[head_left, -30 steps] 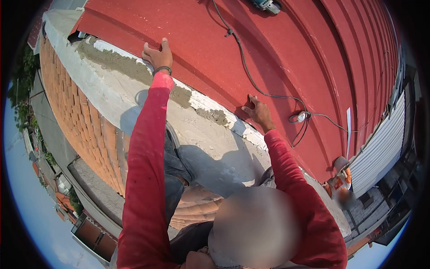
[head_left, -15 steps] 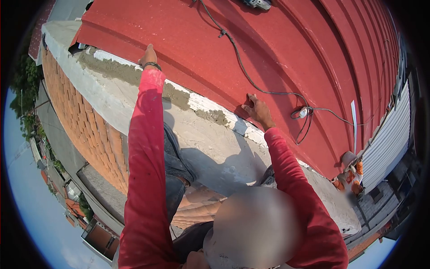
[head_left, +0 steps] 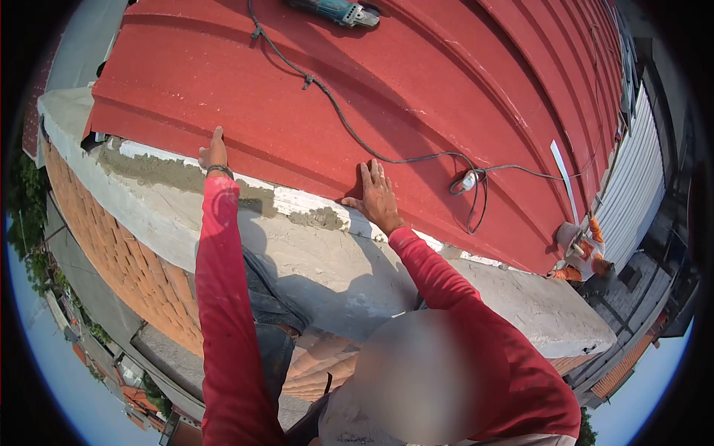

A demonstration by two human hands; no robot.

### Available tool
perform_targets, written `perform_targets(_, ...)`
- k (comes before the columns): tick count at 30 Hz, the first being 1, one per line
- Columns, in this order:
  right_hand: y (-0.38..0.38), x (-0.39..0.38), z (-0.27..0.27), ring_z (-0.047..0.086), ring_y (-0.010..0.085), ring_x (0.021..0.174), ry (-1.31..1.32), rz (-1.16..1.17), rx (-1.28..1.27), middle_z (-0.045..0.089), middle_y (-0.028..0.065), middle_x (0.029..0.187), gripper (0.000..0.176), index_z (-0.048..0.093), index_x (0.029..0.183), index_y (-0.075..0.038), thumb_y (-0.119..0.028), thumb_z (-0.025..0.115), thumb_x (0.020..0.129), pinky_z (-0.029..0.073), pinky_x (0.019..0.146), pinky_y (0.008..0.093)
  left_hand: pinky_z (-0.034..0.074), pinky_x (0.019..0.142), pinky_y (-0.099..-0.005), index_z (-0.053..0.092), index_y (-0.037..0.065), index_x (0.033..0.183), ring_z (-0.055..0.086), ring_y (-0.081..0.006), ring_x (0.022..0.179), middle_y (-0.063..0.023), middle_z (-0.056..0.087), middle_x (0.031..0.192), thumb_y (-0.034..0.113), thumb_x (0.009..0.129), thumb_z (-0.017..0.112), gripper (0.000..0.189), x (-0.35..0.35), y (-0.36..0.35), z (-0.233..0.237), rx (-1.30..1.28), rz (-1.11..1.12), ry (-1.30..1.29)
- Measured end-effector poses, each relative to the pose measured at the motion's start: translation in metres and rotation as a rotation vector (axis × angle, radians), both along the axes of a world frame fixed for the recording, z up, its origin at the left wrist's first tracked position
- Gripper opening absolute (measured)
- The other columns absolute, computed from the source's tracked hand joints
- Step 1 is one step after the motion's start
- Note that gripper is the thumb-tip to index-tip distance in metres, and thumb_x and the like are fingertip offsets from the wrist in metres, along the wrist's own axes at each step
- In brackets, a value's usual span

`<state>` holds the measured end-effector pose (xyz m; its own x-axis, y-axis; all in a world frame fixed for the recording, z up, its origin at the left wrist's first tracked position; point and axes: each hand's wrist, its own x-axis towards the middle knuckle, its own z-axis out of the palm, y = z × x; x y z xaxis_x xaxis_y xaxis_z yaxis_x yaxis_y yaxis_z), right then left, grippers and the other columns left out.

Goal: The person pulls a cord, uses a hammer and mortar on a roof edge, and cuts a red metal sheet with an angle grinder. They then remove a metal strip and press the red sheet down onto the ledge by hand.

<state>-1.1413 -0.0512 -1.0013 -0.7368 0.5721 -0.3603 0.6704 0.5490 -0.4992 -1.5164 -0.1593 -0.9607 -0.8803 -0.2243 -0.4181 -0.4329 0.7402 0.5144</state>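
Observation:
Along the edge of a red ribbed metal roofing sheet (head_left: pixel 290 160), both hands rest on its surface. My left hand (head_left: pixel 213 154) lies near the left end, a finger stretched forward; its other fingers are partly hidden. Farther right, my right hand (head_left: pixel 379 201) is pressed flat on the sheet beside the edge, fingers extended and thumb out to the side. Below the edge runs a white strip (head_left: pixel 297 202) with patches of wet grey mortar (head_left: pixel 149 167) on it. Neither hand visibly holds a tool.
An angle grinder (head_left: pixel 335 11) lies on the roof at the top. A dark cable (head_left: pixel 338 111) crosses to a white plug (head_left: pixel 468 180). A co-worker (head_left: pixel 584 249) crouches at the right end. Below are a concrete ledge (head_left: pixel 506 297) and clay tiles (head_left: pixel 111 230).
The view has shifted, bringing more of the grinder into sight. My right hand has flattened from a more curled pose and slid slightly left. My left hand stays at about the same spot.

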Motion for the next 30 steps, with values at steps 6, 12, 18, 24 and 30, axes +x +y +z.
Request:
perform_targets(6, 0.002, -0.028, -0.006, 0.024, 0.0415, 0.143, -0.034, -0.008, -0.075, 0.023, 0.0275, 0.154, 0.104, 0.027, 0.148, -0.003, -0.053, 0.076, 0.072, 0.035, 0.109, 0.0537, 0.034, 0.111, -0.0464, 0.018, -0.010, 0.147, 0.032, -0.0377, 0.139, -0.0256, 0.026, 0.152, 0.048, 0.074, 0.073, 0.109, 0.057, 0.012, 0.013, 0.320, 0.237, -0.037)
perform_targets(12, 0.006, -0.032, -0.007, 0.030, 0.0457, 0.139, -0.062, 0.035, -0.072, 0.028, 0.0324, 0.149, 0.092, 0.031, 0.146, -0.001, -0.043, 0.076, 0.077, 0.043, 0.102, 0.0521, 0.033, 0.110, -0.0476, 0.023, -0.008, 0.144, 0.037, -0.0398, 0.136, -0.0282, 0.029, 0.149, 0.051, 0.072, 0.073, 0.106, 0.081, 0.029, 0.001, 0.246, 0.378, -0.082)
perform_targets(18, 0.012, -0.039, -0.002, 0.033, 0.0452, 0.138, -0.073, 0.055, -0.103, 0.029, 0.0329, 0.148, 0.090, 0.034, 0.145, -0.002, -0.042, 0.077, 0.076, 0.045, 0.101, 0.0494, 0.029, 0.112, -0.0495, 0.015, -0.006, 0.147, 0.022, -0.0417, 0.142, -0.0319, 0.018, 0.152, 0.051, 0.073, 0.072, 0.110, 0.098, 0.040, -0.004, 0.100, 0.396, -0.219)
perform_targets(24, 0.011, -0.042, 0.007, 0.033, 0.0448, 0.138, -0.089, 0.057, -0.112, 0.029, 0.0324, 0.149, 0.091, 0.035, 0.145, -0.003, -0.042, 0.078, 0.075, 0.047, 0.100, 0.0476, 0.026, 0.113, -0.0507, 0.015, -0.001, 0.149, 0.019, -0.0442, 0.141, -0.0304, 0.013, 0.151, 0.043, 0.075, 0.073, 0.104, 0.112, 0.051, 0.008, 0.044, 0.243, -0.004)
perform_targets(30, 0.007, -0.034, 0.008, 0.029, 0.0414, 0.141, -0.046, 0.015, -0.100, 0.028, 0.0296, 0.151, 0.095, 0.034, 0.146, -0.003, -0.040, 0.081, 0.072, 0.045, 0.102, 0.0481, 0.032, 0.110, -0.0490, 0.029, 0.004, 0.144, 0.028, -0.0422, 0.137, -0.0266, 0.024, 0.148, 0.039, 0.081, 0.069, 0.083, -0.013, 0.020, 0.083, -0.016, -0.092, 0.385)
